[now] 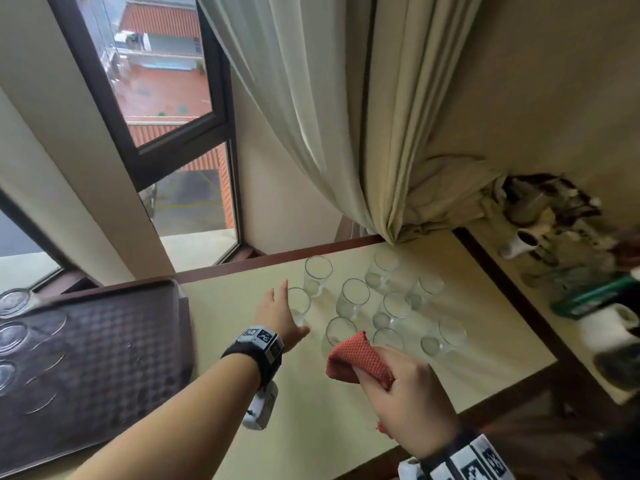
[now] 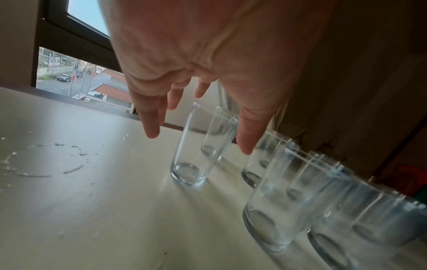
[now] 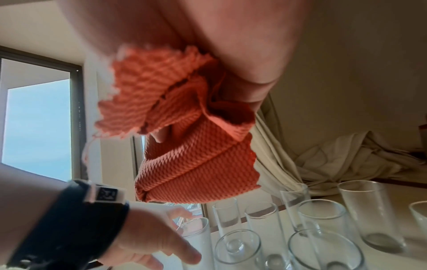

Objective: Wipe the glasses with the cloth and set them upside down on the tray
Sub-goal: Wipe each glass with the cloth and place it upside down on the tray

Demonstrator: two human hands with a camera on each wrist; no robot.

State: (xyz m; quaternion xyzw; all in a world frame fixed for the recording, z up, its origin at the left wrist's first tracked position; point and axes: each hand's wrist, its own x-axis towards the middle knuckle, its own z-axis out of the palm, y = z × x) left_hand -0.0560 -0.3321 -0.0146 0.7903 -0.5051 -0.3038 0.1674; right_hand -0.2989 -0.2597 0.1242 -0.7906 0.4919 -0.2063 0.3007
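Note:
Several clear glasses point(image 1: 353, 296) stand upright on the cream table point(image 1: 311, 427). My left hand point(image 1: 290, 307) reaches over the leftmost glass point(image 1: 300, 304) with its fingers straight and spread. In the left wrist view the left hand point(image 2: 198, 141) has finger and thumb either side of that glass point(image 2: 191, 146), apart from it. My right hand point(image 1: 398, 382) grips a bunched red cloth point(image 1: 356, 358) above the near glasses; the cloth point(image 3: 196, 164) fills the right wrist view. A dark brown tray point(image 1: 97, 358) lies at the left with upside-down glasses point(image 1: 14, 301) along its far left edge.
A cream curtain point(image 1: 329, 133) hangs behind the table, beside a window point(image 1: 166, 81). A second table point(image 1: 588, 372) at the right carries blurred clutter. Water marks point(image 2: 34, 164) lie on the tabletop left of the glasses.

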